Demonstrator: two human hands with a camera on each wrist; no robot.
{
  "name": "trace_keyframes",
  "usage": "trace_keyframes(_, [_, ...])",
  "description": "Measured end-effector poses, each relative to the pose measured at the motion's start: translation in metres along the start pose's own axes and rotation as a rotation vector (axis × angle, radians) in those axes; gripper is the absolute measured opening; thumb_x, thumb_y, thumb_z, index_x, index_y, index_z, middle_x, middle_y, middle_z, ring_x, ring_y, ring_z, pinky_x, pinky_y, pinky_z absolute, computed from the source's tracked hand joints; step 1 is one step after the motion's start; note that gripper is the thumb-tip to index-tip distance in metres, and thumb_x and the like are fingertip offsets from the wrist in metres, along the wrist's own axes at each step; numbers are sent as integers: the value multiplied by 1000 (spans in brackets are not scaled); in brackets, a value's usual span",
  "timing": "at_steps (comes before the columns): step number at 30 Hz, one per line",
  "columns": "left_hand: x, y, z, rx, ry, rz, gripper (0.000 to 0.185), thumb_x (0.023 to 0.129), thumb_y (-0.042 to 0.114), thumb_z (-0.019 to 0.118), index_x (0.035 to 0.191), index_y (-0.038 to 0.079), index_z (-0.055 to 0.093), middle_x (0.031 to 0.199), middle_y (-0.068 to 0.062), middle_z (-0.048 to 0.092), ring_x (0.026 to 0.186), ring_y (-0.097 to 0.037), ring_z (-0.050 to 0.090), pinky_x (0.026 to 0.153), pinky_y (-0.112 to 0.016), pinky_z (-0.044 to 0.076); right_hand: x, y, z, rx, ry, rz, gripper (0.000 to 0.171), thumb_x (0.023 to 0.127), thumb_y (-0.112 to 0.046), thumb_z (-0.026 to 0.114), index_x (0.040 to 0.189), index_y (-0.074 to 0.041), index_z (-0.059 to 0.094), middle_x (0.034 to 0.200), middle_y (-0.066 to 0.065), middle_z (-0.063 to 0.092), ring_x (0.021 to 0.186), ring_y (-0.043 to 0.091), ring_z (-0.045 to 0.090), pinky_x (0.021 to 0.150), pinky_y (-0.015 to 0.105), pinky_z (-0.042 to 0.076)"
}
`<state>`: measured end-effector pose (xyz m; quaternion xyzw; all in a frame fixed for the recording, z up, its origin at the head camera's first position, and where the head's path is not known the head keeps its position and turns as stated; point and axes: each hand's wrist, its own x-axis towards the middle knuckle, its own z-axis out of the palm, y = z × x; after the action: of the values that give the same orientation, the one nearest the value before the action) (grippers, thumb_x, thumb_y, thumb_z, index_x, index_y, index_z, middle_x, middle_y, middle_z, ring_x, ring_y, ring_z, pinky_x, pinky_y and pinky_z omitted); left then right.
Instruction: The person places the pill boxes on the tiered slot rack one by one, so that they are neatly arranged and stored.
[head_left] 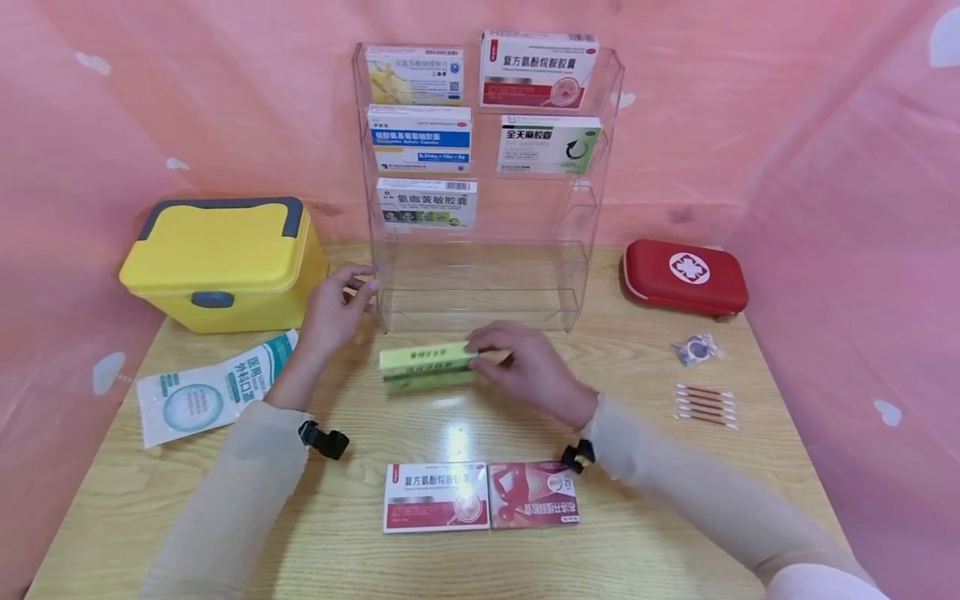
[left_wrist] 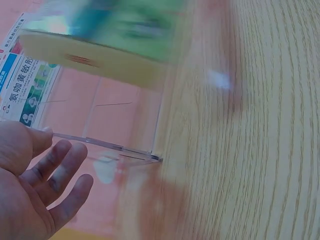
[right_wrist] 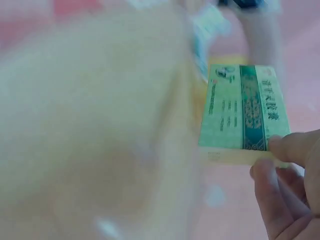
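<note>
My right hand (head_left: 528, 371) pinches one end of a green medicine box (head_left: 427, 367) above the table, in front of a clear display rack (head_left: 480, 321). In the right wrist view, the thumb and fingers hold the edge of this green box (right_wrist: 232, 107), whose broad printed face shows. At the rack's lower left edge, my left hand (head_left: 337, 308) holds the clear side panel between thumb and forefinger; its other fingers are loosely bent. Several medicine boxes stand in the rack's upper tiers, among them a white-and-green box (head_left: 426, 204) and a white-and-blue box (head_left: 420, 140).
Two medicine boxes, one white-and-red (head_left: 435, 497) and one pink-red (head_left: 534, 496), lie side by side near the front. A yellow case (head_left: 225, 267) and mask packet (head_left: 202, 396) are left. A red first-aid pouch (head_left: 686, 279), tape roll (head_left: 697, 348) and swabs (head_left: 707, 406) lie right.
</note>
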<state>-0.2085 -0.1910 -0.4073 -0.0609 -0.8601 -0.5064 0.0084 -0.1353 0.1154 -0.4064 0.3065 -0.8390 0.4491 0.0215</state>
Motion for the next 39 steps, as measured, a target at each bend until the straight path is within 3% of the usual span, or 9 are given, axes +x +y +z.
trace_keyframes(5, [1,1,2,3,0,-13,33,104,27,59,132,8,63,104,-12,64,83,-36,71,60,-32,52,29,-1,-77,-13,175,28,23,88,-2,79,111,-8,76,117,4,71,90,18,71,62,26,58])
trace_keyframes(10, [0,-1,1,5,-2,-32,35,104,27,59,134,9,62,105,-12,63,84,-35,71,61,-31,52,59,-6,-155,-43,337,92,26,90,-1,76,116,-5,74,117,4,71,89,17,69,68,23,57])
trace_keyframes(15, [0,-2,0,10,0,-30,35,104,26,59,134,9,62,106,-12,63,85,-35,71,63,-29,52,82,-6,-194,-119,395,144,26,91,-1,75,117,-3,73,120,6,70,93,14,69,77,20,55])
trace_keyframes(21, [0,-2,1,12,0,-34,34,104,26,59,134,9,62,106,-12,64,85,-35,71,61,-30,51,96,5,-199,-200,364,177,24,91,-7,77,115,-8,75,118,1,70,102,11,69,83,22,55])
trace_keyframes(33, [1,0,3,11,-4,-45,34,104,28,60,133,10,63,107,-12,64,83,-34,71,59,-31,51,94,11,-183,-338,260,249,24,95,-17,75,117,-10,76,118,-1,70,106,14,69,94,36,53])
trace_keyframes(39, [0,0,3,10,0,-42,34,104,29,59,133,10,63,107,-12,65,84,-35,71,60,-33,52,95,12,-180,-449,250,199,22,97,-16,71,117,-9,76,123,0,69,99,14,66,82,31,47])
